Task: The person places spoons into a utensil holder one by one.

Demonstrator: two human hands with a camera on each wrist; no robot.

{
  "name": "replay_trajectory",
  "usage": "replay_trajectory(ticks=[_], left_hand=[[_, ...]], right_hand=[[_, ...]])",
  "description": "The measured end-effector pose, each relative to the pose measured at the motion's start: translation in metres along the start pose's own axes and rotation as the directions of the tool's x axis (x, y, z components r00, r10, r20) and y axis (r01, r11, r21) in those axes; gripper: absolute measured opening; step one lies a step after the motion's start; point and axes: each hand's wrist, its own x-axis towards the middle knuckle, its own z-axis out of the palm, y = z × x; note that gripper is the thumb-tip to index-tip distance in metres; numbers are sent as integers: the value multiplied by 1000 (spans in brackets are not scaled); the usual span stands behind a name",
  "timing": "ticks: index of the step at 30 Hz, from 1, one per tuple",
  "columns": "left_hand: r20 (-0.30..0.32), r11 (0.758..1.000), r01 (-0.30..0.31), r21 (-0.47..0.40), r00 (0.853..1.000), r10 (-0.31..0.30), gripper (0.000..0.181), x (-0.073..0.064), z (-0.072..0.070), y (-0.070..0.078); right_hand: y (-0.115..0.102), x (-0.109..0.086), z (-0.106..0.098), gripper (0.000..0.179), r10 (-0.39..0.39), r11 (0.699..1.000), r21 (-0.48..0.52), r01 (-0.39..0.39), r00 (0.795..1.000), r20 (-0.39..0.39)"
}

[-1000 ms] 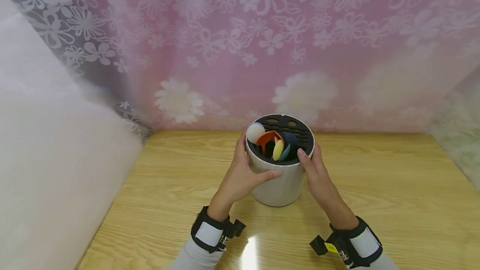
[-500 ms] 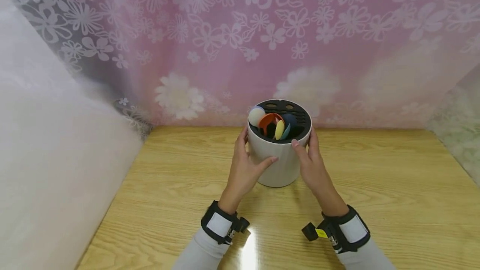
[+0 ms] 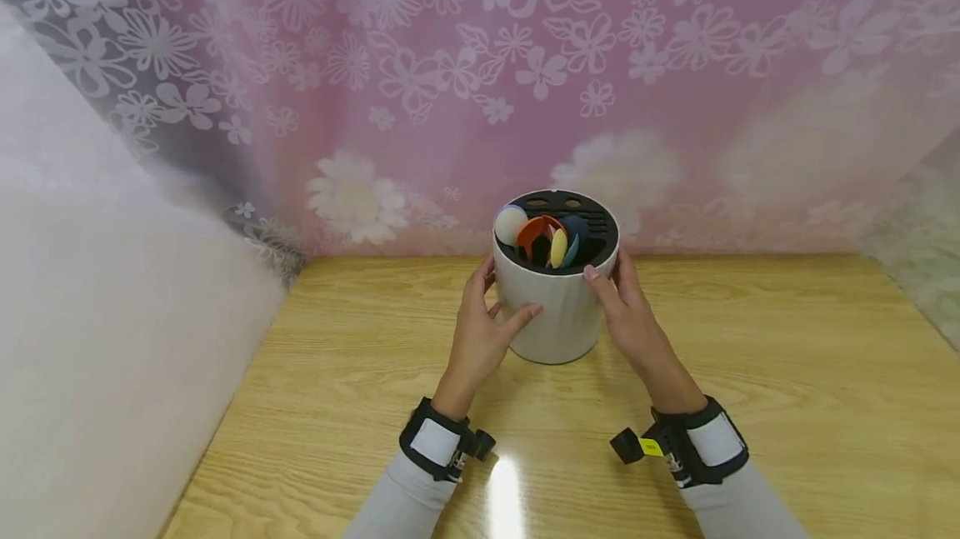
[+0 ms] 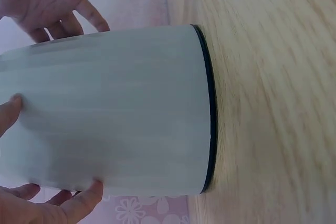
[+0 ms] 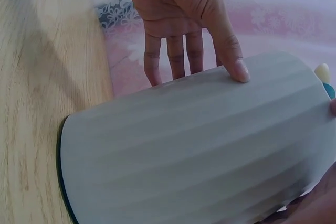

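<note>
A white, ribbed, cylindrical utensil holder (image 3: pixel 551 326) stands upright near the back of the wooden table, between both hands. Its black top insert (image 3: pixel 600 227) has slots and two round holes. Several colourful heads stick out of the large opening: a white round one (image 3: pixel 511 225), an orange one (image 3: pixel 531 227), a yellow one (image 3: pixel 558 247), plus teal and dark blue ones. My left hand (image 3: pixel 477 335) holds the left side, thumb across the front and fingers round the side. On the right side, my right hand (image 3: pixel 637 326) grips it with the thumb just under the rim (image 5: pixel 240 70).
A pink flowered curtain (image 3: pixel 450 106) hangs close behind the holder at the table's (image 3: pixel 360 356) back edge. White sheeting (image 3: pixel 112 314) borders the left side. Black straps with small cameras sit on both wrists.
Both hands have moved the utensil holder away from me toward the curtain, mostly in the first half second. The left thumb has shifted slightly left on its front.
</note>
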Motion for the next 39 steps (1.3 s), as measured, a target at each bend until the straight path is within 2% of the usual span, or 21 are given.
replay_trajectory(ticks=[7, 13, 15, 20, 27, 30, 34, 37, 39], left_hand=[[5, 1000, -8, 1, 1000, 8, 87, -2, 2, -1], [52, 999, 40, 21, 998, -41, 88, -10, 3, -1], [64, 999, 34, 38, 997, -36, 88, -10, 1, 0], [46, 994, -27, 107, 999, 22, 89, -2, -12, 3], [66, 993, -25, 118, 998, 17, 91, -2, -16, 0], [79, 994, -35, 101, 997, 28, 95, -2, -12, -6], [102, 997, -50, 50, 994, 45, 100, 3, -4, -13], [106, 999, -46, 29, 993, 43, 99, 5, -2, -8], [101, 999, -34, 22, 994, 32, 97, 5, -3, 0]], right_hand=[[-2, -2, -3, 65, 9, 999, 44, -9, 1000, 22], [-2, -12, -5, 72, 114, 993, 27, -115, 993, 18], [-2, -14, -5, 73, 136, 989, 47, -137, 990, 18], [-4, -9, 3, 71, 117, 983, 139, -118, 993, 20], [-5, -10, 6, 69, 120, 981, 152, -122, 993, 18], [-2, -9, 4, 68, 104, 987, 124, -106, 994, 25], [6, -6, -6, 75, 78, 997, -21, -77, 995, 55], [13, -2, -16, 86, 95, 989, -124, -83, 991, 99], [18, 2, -20, 92, 111, 986, -142, -93, 985, 131]])
